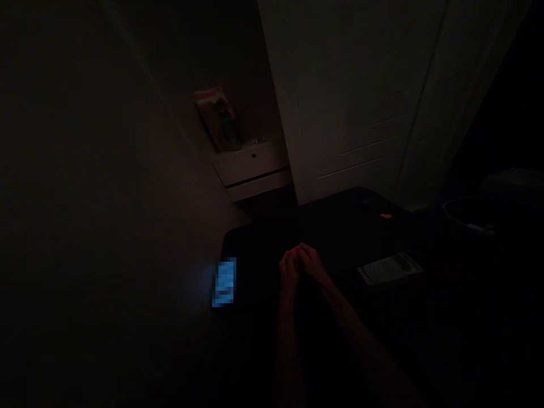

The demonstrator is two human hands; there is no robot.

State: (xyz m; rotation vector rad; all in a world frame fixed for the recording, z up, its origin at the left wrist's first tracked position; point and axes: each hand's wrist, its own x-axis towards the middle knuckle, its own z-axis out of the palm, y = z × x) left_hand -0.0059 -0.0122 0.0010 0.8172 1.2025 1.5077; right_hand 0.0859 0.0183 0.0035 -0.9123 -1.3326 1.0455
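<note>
Grasping one glowing red piece (294,250) with left hand (289,267) and right hand (311,263), visible part crosswise, at one table (331,226).

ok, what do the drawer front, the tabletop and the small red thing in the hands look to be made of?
Drawer front: probably painted or laminated board; pale, flat, even face.
Tabletop: dark, seemingly matt, no clear highlights; material can't be told.
Small red thing: possibly translucent plastic, given its red glow; mostly covered, so unsure.
</note>
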